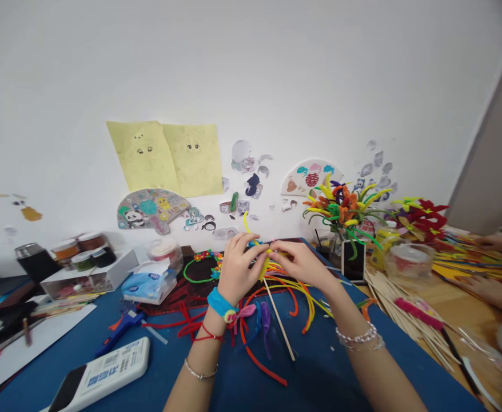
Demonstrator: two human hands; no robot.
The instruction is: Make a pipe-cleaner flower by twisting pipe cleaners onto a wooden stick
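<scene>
Above the blue table, my left hand (241, 268) pinches a yellow pipe cleaner (246, 222), whose free end sticks up past my fingers. From the right, my right hand (299, 262) has its fingertips closed on the yellow fuzzy piece at the same spot. A thin wooden stick (279, 320) slants from beneath the yellow piece down toward me; whether it is joined there, I cannot tell. Some blue fuzzy material shows behind my left fingers. Orange and red pipe cleaners (263, 366) lie around the stick.
On the left are a blue glue gun (120, 332), a white device (105, 372), a tissue pack (149, 281) and paint jars (91, 241). At right stand a pipe-cleaner bouquet (341, 209), a phone (353, 261) and wooden sticks (409, 315). Another person's hands (486, 289) rest far right.
</scene>
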